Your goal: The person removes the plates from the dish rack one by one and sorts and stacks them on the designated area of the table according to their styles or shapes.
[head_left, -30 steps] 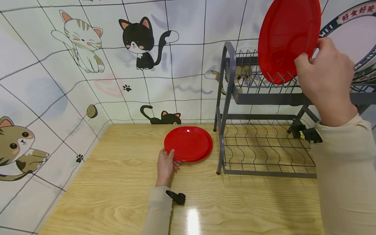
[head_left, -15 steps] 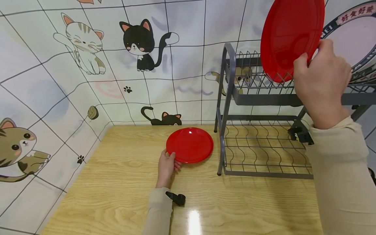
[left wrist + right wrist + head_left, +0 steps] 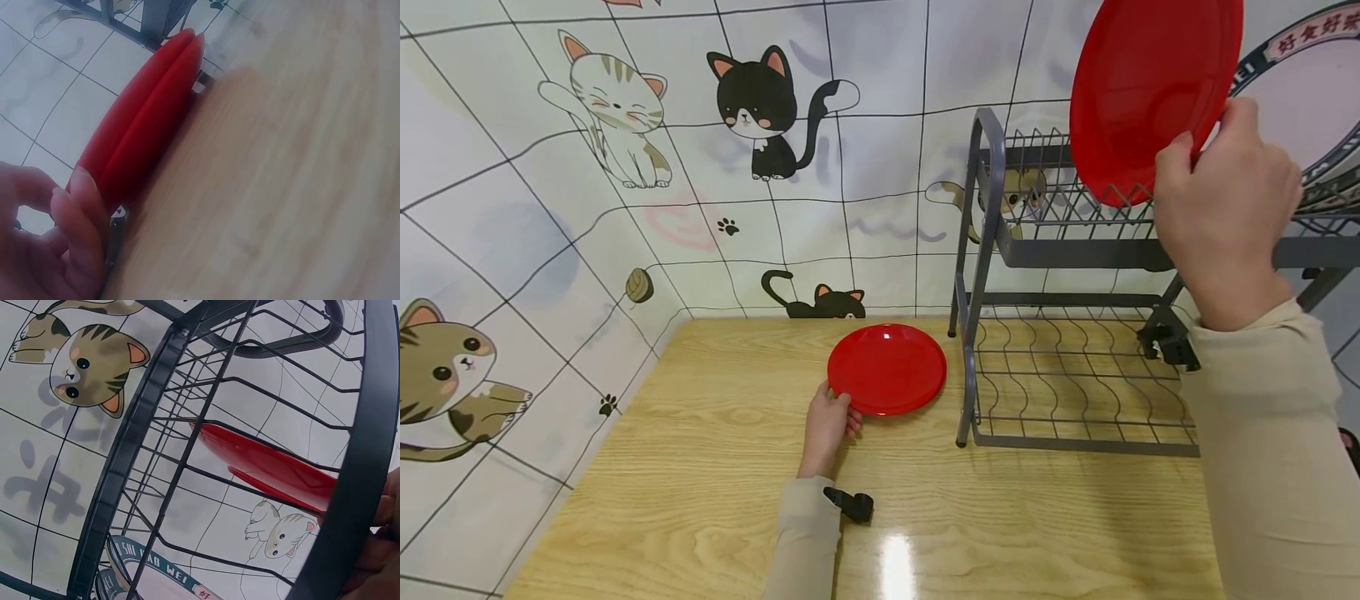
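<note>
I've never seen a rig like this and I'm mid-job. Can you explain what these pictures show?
There's no machine here, just a person's bare left hand and right hand. The wide picture comes from a camera on the head, looking forward and down. The other two come from wrist cameras: the left looks along the wooden table, the right looks through the wires of the dish rack.

Beside the rack, two stacked red plates lie on the table; the left wrist view shows both layers. The left hand grips their near edge. The right hand holds another red plate on edge at the rack's top shelf.
</note>
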Available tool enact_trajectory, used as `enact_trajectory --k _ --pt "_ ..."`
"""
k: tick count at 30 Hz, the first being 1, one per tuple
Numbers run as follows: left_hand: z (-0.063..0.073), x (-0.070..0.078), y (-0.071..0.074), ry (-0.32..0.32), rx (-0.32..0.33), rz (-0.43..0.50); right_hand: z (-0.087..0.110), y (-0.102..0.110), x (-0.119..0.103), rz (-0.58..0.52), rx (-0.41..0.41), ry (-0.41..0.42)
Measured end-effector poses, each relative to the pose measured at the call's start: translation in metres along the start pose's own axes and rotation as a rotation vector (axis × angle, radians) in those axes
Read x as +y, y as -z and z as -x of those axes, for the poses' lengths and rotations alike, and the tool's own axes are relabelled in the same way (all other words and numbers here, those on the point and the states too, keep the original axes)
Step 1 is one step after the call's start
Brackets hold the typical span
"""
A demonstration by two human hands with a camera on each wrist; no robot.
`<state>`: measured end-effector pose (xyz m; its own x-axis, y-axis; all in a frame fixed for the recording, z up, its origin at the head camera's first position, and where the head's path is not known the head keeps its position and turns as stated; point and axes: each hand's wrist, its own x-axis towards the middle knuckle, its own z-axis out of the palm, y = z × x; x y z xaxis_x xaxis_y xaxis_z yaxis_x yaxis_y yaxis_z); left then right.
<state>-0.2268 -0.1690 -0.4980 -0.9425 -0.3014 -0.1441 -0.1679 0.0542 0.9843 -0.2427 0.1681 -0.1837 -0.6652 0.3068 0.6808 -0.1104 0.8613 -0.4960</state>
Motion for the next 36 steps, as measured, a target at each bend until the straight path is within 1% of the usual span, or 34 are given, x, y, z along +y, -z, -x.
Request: enact_trajectory --k 3,10,17,21,26,29,36 --pt "-0.0003 0.0000 -0.0004 0.001 -0.001 0.002 -0.0004 -0.0002 0.0008 -0.014 0.018 -0.009" --pt "0.0009 0.0009 0.0018 -0.020 -0.024 -0.033 -0.0013 -0.0020 0.0005 -0.061 0.078 -0.039" --pt "0.0010 0.0008 0.0029 -0.049 -0.055 -0.062 0.0006 -0.0008 -0.0005 -0.118 0.101 -0.088" --pt "0.0004 0.0006 0.0022 -0.041 -0.051 -0.064 0.0003 -0.0005 0.0005 -0.204 0.115 -0.092" --pt "0.0012 0.0011 0.0021 -0.049 -0.039 -0.083 -0.0005 -0.0027 0.0025 -0.281 0.146 -0.050" --pt "0.0017 0.0011 0.0018 -0.051 -0.031 -0.093 -0.0004 -0.0043 0.0027 -0.332 0.154 -0.043" --pt "0.0019 0.0014 -0.0002 -0.043 -0.029 -0.076 0.0044 -0.0014 -0.0029 -0.514 0.191 -0.056"
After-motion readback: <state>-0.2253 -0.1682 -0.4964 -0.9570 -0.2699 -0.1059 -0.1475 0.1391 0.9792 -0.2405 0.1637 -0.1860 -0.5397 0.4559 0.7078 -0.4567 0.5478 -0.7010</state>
